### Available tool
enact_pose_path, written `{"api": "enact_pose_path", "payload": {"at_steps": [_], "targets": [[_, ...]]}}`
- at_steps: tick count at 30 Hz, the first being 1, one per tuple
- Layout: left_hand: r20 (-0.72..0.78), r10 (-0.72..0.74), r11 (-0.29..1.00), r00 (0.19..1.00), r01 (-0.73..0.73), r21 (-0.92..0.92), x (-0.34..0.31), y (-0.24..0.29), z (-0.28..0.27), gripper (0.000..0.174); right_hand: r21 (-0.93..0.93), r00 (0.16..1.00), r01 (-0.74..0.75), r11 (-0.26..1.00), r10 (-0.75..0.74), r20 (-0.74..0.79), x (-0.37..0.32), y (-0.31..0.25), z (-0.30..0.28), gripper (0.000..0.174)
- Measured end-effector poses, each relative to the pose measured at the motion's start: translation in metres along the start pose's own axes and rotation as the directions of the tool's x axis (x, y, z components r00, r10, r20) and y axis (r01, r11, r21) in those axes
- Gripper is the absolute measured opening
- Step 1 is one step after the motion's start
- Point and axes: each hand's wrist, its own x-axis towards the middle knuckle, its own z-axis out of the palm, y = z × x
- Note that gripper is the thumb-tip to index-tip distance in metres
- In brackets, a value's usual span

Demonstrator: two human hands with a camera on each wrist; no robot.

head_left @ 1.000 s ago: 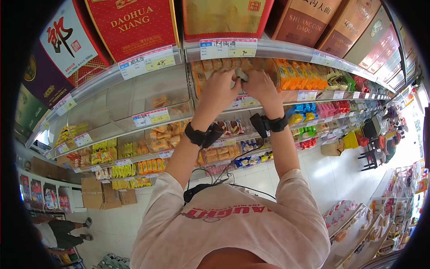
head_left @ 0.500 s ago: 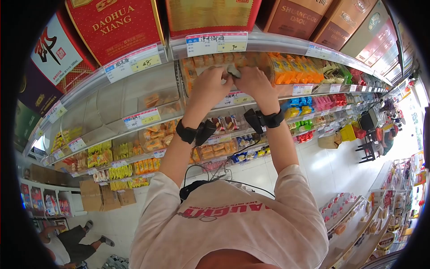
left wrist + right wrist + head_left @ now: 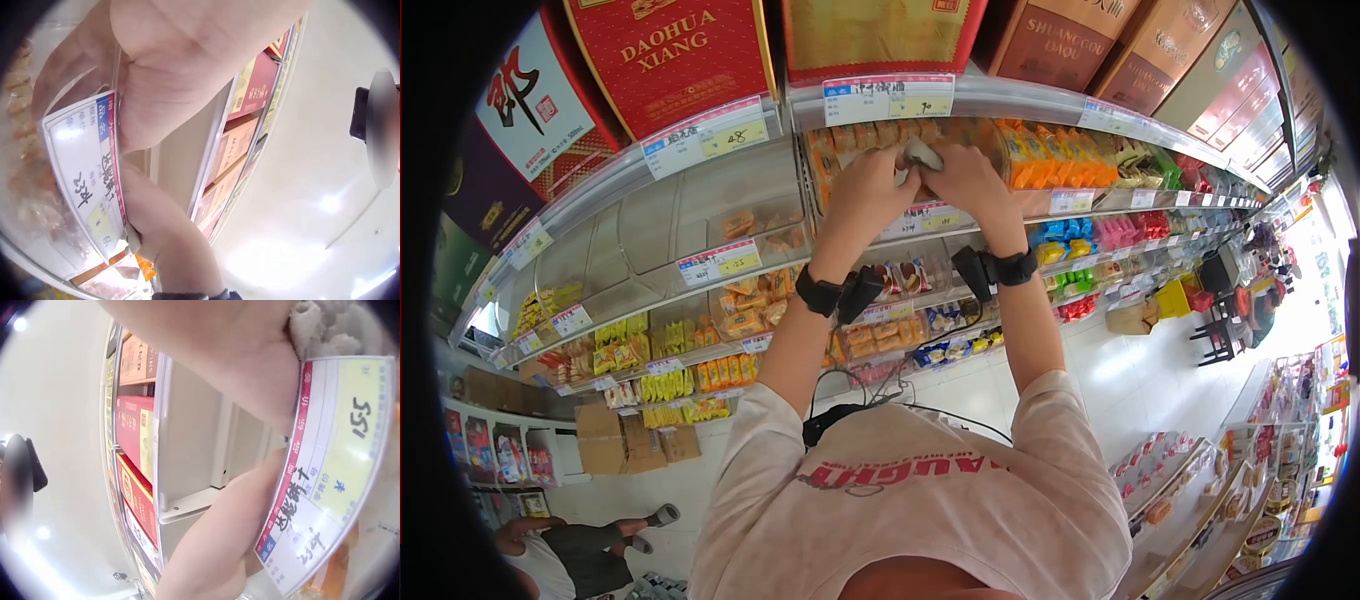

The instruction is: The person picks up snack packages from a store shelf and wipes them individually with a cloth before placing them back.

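Note:
Both hands meet at the front lip of a clear plastic shelf bin [image 3: 811, 170] of wrapped snacks. A crumpled grey cloth [image 3: 922, 154] shows between them. My right hand [image 3: 968, 182] grips the cloth, which bunches at its fingers in the right wrist view, behind a price label [image 3: 325, 450]. My left hand [image 3: 868, 192] pinches toward the cloth's other end with thumb and finger. In the left wrist view its fingers [image 3: 69, 81] show through the clear panel while its palm stays in front. The left fingertips are partly hidden.
Boxed bottles [image 3: 670, 60] stand on the shelf above. Orange packets [image 3: 1055, 155] fill the bin to the right, and more snack bins [image 3: 885, 335] line the tiers below. Cables [image 3: 880, 385] hang before the shirt. Another person [image 3: 585, 555] is at lower left, near flattened cartons [image 3: 635, 440].
My hands have shifted slightly along the bin, with the cloth staying between them and its shape changing. The head view has turned a little. The other person's legs have moved.

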Motion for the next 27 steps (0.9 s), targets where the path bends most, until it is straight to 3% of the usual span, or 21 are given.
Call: {"api": "enact_pose_path", "payload": {"at_steps": [2, 4, 7, 10, 14, 17, 23, 27], "targets": [[-0.090, -0.017, 1.000, 0.996, 0.017, -0.001, 0.002, -0.004, 0.006, 0.040, 0.135, 0.986, 0.078, 0.988, -0.056, -0.155, -0.006, -0.005, -0.003, 0.033], [-0.041, 0.019, 1.000, 0.999, -0.019, 0.002, 0.001, -0.004, 0.002, 0.047, 0.263, 0.940, 0.185, 0.947, -0.092, -0.328, -0.014, -0.009, -0.005, 0.032], [0.013, 0.055, 0.996, 0.998, -0.054, -0.069, -0.003, 0.003, -0.005, 0.052, 0.238, 0.897, 0.318, 0.918, -0.210, -0.389, -0.019, -0.010, -0.002, 0.032], [-0.007, 0.038, 0.996, 0.999, -0.039, -0.082, -0.004, 0.004, -0.004, 0.051, 0.197, 0.881, 0.402, 0.894, -0.319, -0.349, -0.029, -0.013, -0.003, 0.035], [-0.052, 0.056, 0.998, 0.997, -0.057, -0.018, -0.001, -0.003, 0.001, 0.044, 0.188, 0.904, 0.369, 0.910, -0.304, -0.300, -0.038, -0.013, -0.001, 0.034], [0.042, 0.024, 0.999, 0.999, -0.022, -0.042, 0.004, -0.009, 0.001, 0.036, 0.174, 0.908, 0.379, 0.909, -0.328, -0.263, -0.044, -0.015, -0.004, 0.034], [-0.082, 0.122, 0.987, 0.989, -0.129, -0.098, 0.001, -0.010, 0.004, 0.025, 0.224, 0.913, 0.372, 0.901, -0.312, -0.263, -0.053, -0.019, -0.007, 0.034], [0.026, 0.021, 0.996, 0.999, -0.019, -0.085, 0.003, -0.010, 0.000, 0.024, 0.232, 0.918, 0.358, 0.904, -0.297, -0.262, -0.053, -0.018, -0.007, 0.034]]}}
